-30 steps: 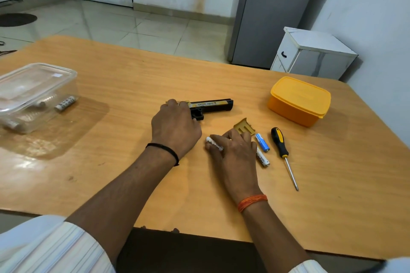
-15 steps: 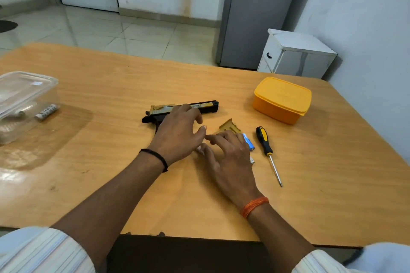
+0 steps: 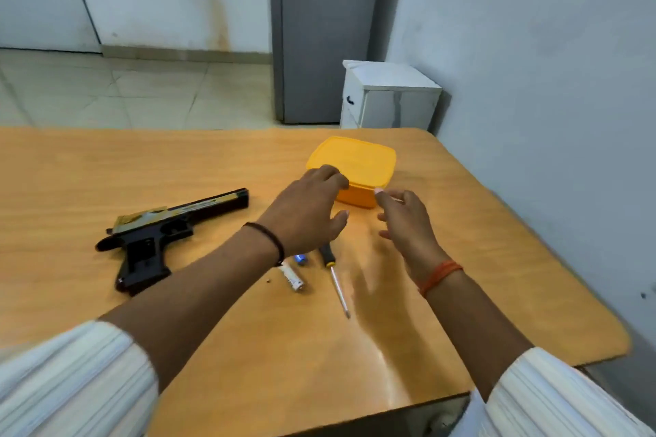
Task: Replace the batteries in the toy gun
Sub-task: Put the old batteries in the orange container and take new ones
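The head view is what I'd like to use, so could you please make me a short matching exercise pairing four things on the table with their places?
Things:
1. toy gun
2. yellow box
3. screwdriver
4. white battery

Places:
A. far side of the table, just beyond both hands
B. near the left wrist, left of the screwdriver
C. left part of the table, lying on its side
D. between the two forearms, tip toward the person

Pairs: 1-C, 2-A, 3-D, 4-B
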